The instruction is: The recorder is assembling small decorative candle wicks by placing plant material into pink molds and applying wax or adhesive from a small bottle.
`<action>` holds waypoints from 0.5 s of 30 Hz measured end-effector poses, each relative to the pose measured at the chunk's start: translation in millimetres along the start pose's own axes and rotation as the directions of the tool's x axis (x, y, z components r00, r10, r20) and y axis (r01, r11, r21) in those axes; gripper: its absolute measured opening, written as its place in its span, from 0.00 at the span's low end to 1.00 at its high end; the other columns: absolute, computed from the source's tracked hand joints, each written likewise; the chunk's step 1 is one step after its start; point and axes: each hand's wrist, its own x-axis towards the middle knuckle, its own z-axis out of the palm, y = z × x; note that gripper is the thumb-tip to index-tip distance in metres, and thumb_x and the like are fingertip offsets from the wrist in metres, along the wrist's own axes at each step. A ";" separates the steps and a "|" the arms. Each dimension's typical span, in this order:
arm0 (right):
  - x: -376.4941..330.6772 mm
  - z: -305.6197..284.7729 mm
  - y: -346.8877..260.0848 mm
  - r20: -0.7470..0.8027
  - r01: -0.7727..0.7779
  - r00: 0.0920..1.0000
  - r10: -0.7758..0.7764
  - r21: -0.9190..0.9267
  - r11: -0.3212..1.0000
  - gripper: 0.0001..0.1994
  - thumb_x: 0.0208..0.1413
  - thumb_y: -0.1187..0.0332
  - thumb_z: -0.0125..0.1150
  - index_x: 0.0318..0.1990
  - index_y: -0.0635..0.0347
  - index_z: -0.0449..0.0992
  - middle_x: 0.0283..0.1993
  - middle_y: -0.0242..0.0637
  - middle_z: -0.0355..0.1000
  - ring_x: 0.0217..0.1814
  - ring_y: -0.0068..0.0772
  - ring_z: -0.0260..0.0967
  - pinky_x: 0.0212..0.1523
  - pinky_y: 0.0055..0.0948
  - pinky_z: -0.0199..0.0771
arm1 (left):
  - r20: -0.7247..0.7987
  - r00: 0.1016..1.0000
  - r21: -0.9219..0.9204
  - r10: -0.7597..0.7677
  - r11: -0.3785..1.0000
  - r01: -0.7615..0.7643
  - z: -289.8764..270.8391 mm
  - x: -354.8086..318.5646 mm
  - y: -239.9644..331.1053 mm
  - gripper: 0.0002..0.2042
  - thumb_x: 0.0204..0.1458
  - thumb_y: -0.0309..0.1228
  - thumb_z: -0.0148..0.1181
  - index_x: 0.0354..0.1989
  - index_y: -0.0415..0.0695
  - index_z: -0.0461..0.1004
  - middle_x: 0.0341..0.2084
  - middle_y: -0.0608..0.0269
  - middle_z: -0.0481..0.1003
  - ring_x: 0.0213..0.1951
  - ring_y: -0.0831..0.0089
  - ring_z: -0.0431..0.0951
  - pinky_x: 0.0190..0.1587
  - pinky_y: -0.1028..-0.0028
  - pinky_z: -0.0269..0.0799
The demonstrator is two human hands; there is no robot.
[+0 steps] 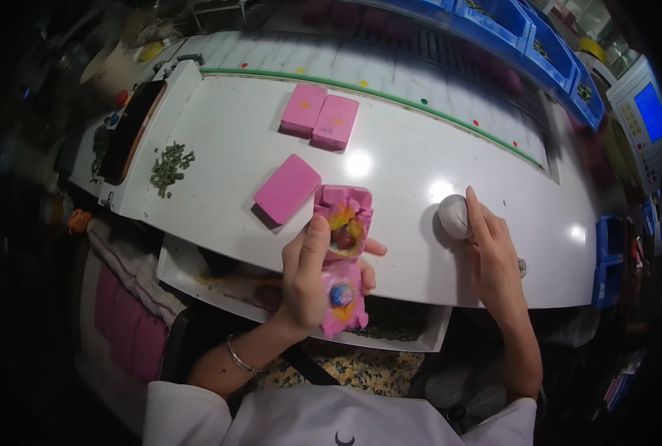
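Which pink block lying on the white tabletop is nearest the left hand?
The single pink block, lying just beyond the left hand; the other two blocks sit farther away, side by side.

Bench (pixel 405 167): white, glossy surface. Far side: two pink blocks (pixel 314 113), set side by side. Nearer: a single pink block (pixel 288 188), lying at an angle. Left: loose heap of green fragments (pixel 169 169). Right: white rounded object (pixel 453 216).

Both arms reach forward, hands well apart. Left hand (pixel 305 281) is curled in a grip, thumb (pixel 317 232) pointing away, a couple of fingers (pixel 375 248) poking out on the right. Right hand (pixel 493 259) has its index finger (pixel 477 213) stretched forward, forearm (pixel 522 353) nearly straight.
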 end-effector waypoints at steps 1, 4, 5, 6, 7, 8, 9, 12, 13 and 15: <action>-1.4 -2.6 -1.4 0.044 0.027 0.999 -0.028 0.016 0.999 0.35 0.42 0.86 0.54 0.62 0.60 0.58 0.57 0.50 0.60 0.54 0.48 0.61 0.57 0.39 0.59 | -0.002 0.997 0.025 0.082 0.996 -0.082 0.2 2.2 -0.6 0.30 0.62 0.50 0.24 0.44 0.31 0.64 0.29 0.39 0.73 0.19 0.66 0.73 0.21 0.72 0.70; -7.2 -9.1 -18.7 0.086 0.106 0.990 -0.115 0.104 0.989 0.36 0.40 0.88 0.53 0.63 0.61 0.58 0.58 0.52 0.60 0.53 0.48 0.63 0.55 0.38 0.61 | -0.025 0.981 0.042 0.192 0.981 -0.191 0.5 9.0 -4.2 0.30 0.62 0.50 0.25 0.40 0.30 0.65 0.30 0.40 0.73 0.20 0.66 0.75 0.23 0.72 0.72; -7.8 -7.6 -27.4 0.082 0.155 0.982 -0.172 0.179 0.972 0.37 0.39 0.89 0.52 0.62 0.61 0.58 0.58 0.52 0.60 0.51 0.47 0.64 0.53 0.38 0.63 | -0.057 0.973 0.083 0.224 0.972 -0.219 0.1 11.3 -5.6 0.30 0.62 0.49 0.25 0.40 0.30 0.65 0.31 0.41 0.73 0.20 0.67 0.75 0.23 0.72 0.73; -10.7 -9.4 -35.7 0.082 0.154 0.982 -0.171 0.177 0.972 0.37 0.39 0.89 0.52 0.62 0.61 0.58 0.58 0.52 0.60 0.51 0.47 0.64 0.53 0.38 0.63 | -0.075 0.965 0.114 0.252 0.963 -0.243 1.5 13.5 -7.2 0.30 0.62 0.49 0.26 0.40 0.30 0.65 0.31 0.41 0.73 0.20 0.67 0.75 0.23 0.72 0.73; -13.3 -10.1 -44.6 0.031 0.180 0.980 -0.196 0.277 0.944 0.36 0.39 0.89 0.51 0.61 0.62 0.60 0.58 0.53 0.60 0.48 0.47 0.65 0.51 0.38 0.64 | -0.062 0.961 0.131 0.270 0.957 -0.260 1.3 15.1 -9.7 0.28 0.62 0.48 0.26 0.41 0.31 0.65 0.33 0.43 0.74 0.24 0.68 0.76 0.27 0.73 0.74; -14.7 -9.9 -53.4 -0.025 0.210 0.976 -0.217 0.374 0.903 0.35 0.39 0.89 0.50 0.61 0.63 0.61 0.57 0.54 0.61 0.46 0.47 0.66 0.48 0.37 0.66 | -0.061 0.961 0.133 0.271 0.956 -0.262 2.4 16.5 -11.4 0.28 0.62 0.48 0.26 0.41 0.31 0.65 0.33 0.43 0.74 0.24 0.68 0.76 0.27 0.73 0.74; -14.4 -5.3 -60.3 -0.124 0.238 0.971 -0.205 0.425 0.873 0.33 0.38 0.87 0.51 0.59 0.62 0.64 0.57 0.54 0.61 0.42 0.46 0.66 0.45 0.36 0.66 | -0.056 0.945 0.099 0.322 0.944 -0.316 3.9 18.4 -13.3 0.24 0.63 0.45 0.30 0.41 0.34 0.64 0.33 0.47 0.74 0.23 0.71 0.75 0.26 0.75 0.72; -9.0 2.6 -70.2 -0.146 0.315 0.949 -0.280 0.397 0.862 0.36 0.37 0.86 0.52 0.61 0.59 0.62 0.58 0.53 0.60 0.42 0.45 0.66 0.46 0.36 0.66 | -0.042 0.923 0.246 0.382 0.899 -0.361 10.3 22.0 -8.8 0.25 0.63 0.45 0.26 0.43 0.34 0.65 0.34 0.46 0.75 0.33 0.70 0.77 0.36 0.75 0.73; -10.3 2.0 -74.0 0.012 0.290 0.949 -0.315 0.362 0.886 0.38 0.36 0.85 0.53 0.62 0.56 0.60 0.59 0.52 0.59 0.41 0.43 0.65 0.45 0.37 0.66 | -0.043 0.891 0.304 0.452 0.856 -0.419 13.2 25.2 -10.4 0.25 0.63 0.45 0.26 0.44 0.34 0.65 0.34 0.46 0.75 0.33 0.70 0.77 0.36 0.75 0.74; -7.6 1.2 -72.5 0.013 0.311 0.942 -0.334 0.336 0.889 0.38 0.36 0.85 0.53 0.63 0.56 0.59 0.59 0.52 0.59 0.41 0.43 0.65 0.44 0.36 0.66 | -0.035 0.867 0.324 0.498 0.826 -0.461 11.4 29.2 -13.1 0.24 0.63 0.44 0.27 0.45 0.35 0.63 0.34 0.47 0.75 0.32 0.70 0.77 0.36 0.75 0.74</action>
